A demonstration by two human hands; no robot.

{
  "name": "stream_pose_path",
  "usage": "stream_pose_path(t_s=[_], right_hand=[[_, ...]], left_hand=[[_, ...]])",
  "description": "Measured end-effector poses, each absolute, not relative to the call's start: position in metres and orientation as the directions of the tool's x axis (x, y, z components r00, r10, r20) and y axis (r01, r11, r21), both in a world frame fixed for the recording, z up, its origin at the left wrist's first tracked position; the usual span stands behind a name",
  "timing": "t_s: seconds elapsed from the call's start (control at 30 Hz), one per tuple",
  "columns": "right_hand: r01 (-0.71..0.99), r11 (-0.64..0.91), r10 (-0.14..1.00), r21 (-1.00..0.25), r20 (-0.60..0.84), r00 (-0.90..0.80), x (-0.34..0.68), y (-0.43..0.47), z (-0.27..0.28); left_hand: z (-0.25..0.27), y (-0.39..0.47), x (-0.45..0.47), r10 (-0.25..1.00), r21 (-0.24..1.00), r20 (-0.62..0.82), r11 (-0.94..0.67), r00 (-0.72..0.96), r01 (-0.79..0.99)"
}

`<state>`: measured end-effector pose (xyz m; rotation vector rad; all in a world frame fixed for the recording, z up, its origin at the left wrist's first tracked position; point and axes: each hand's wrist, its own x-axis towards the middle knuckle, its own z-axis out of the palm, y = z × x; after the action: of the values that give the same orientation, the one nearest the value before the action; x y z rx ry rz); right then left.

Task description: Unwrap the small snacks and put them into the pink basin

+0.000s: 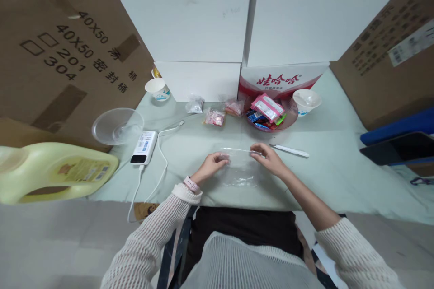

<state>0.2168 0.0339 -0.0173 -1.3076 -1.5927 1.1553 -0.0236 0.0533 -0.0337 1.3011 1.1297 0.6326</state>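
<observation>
A clear plastic bag [239, 174] lies near the table's front edge, its top edge stretched between my two hands. My left hand [214, 163] pinches its upper left corner, thumb and fingers pressed together. At the upper right corner, my right hand [266, 157] grips the film with bent fingers. A white craft knife [290, 150] rests just right of my right hand. Beyond the bag sit small filled plastic packets [214, 117]. Behind them to the right, a clear pinkish bowl [290, 119] holds several colourful wrapped packets [267, 107].
On the left are a power bank [144, 146] with a white cable [165, 162], a clear plastic lid or dish [117, 126] and a yellow jug [61, 171]. Paper cups [158, 89] stand at the back. Cardboard boxes [68, 54] and white boxes [196, 13] wall the table.
</observation>
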Motion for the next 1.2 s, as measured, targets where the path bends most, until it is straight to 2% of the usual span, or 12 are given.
stream_pose_path(t_s=[0.1, 0.17, 0.3, 0.4, 0.53, 0.63, 0.77, 0.93, 1.0, 1.07, 1.13, 1.2], right_hand=[[0.063, -0.216, 0.949, -0.974, -0.224, -0.222, 0.219, 0.026, -0.03], [0.071, -0.341, 0.893, -0.937, -0.346, -0.286, 0.218, 0.02, -0.04], [0.107, -0.384, 0.889, -0.917, -0.399, -0.227, 0.217, 0.013, -0.048], [0.039, -0.415, 0.888, -0.909, -0.414, -0.199, 0.22, 0.012, -0.045], [-0.101, -0.467, 0.877, -0.878, -0.446, -0.177, 0.227, 0.006, -0.041], [-0.15, -0.455, 0.887, -0.877, -0.434, -0.156, 0.231, 0.001, -0.039], [-0.164, -0.406, 0.911, -0.899, -0.385, -0.148, 0.231, -0.001, -0.033], [0.02, -0.24, 0.97, -0.97, -0.24, 0.024, 0.223, -0.001, -0.024], [0.067, -0.164, 0.986, -0.984, -0.162, 0.034, 0.222, -0.004, -0.017], [0.076, -0.124, 0.992, -0.989, -0.127, -0.028, 0.223, -0.006, -0.007], [0.08, -0.112, 0.984, -0.99, -0.122, -0.127, 0.224, -0.008, 0.003], [0.08, -0.105, 0.968, -0.991, -0.121, -0.219, 0.224, -0.009, 0.011]], left_hand=[[-0.037, 0.052, -0.022, 0.879, 0.954, -0.297, 0.25, 0.373, 0.168], [-0.039, 0.047, -0.021, 0.884, 0.954, -0.297, 0.264, 0.361, 0.139], [-0.038, 0.037, -0.022, 0.826, 0.928, -0.371, 0.341, 0.424, 0.147], [-0.034, 0.034, -0.024, 0.796, 0.919, -0.392, 0.36, 0.461, 0.16], [-0.022, 0.033, -0.026, 0.781, 0.926, -0.352, 0.371, 0.515, 0.07], [-0.006, 0.034, -0.028, 0.756, 0.937, -0.319, 0.341, 0.572, 0.072], [0.011, 0.035, -0.027, 0.755, 0.972, -0.233, 0.191, 0.613, 0.135], [0.012, 0.031, -0.024, 0.832, 0.977, -0.178, 0.084, 0.526, 0.197], [0.012, 0.03, -0.027, 0.844, 0.98, -0.187, 0.127, 0.502, 0.151], [0.016, 0.032, -0.031, 0.822, 0.97, -0.237, 0.227, 0.517, 0.085], [0.023, 0.034, -0.031, 0.726, 0.935, -0.316, 0.347, 0.611, 0.071], [0.03, 0.035, -0.026, 0.598, 0.914, -0.347, 0.387, 0.722, 0.118]])
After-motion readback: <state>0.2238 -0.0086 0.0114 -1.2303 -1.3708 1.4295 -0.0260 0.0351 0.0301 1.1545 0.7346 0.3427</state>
